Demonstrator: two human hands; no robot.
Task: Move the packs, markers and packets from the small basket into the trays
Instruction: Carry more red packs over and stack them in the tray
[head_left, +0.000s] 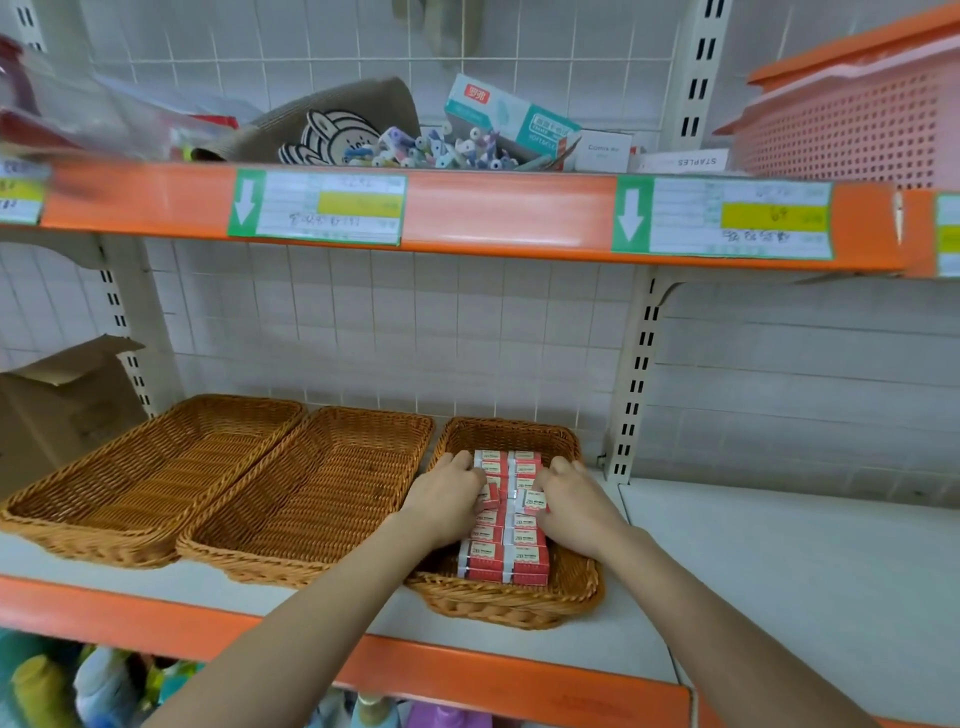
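Note:
A small wicker basket (519, 434) stands on the white shelf, filled with two rows of red-and-white packs (511, 558). My left hand (447, 493) reaches into the basket's left side and its fingers curl round one pack (491, 495) in the left row. On the right side my right hand (571, 501) pinches another pack (535, 501), which is lifted and tilted above the right row. Two larger wicker trays stand to the left: the middle tray (311, 493) and the left tray (150, 467); nothing lies in them.
An orange-edged upper shelf (467, 213) with price labels hangs above, holding a hat, boxes and small erasers. A pink plastic crate (852, 119) sits at upper right. A cardboard box (62, 400) stands at far left. White shelf surface (779, 582) extends right of the basket.

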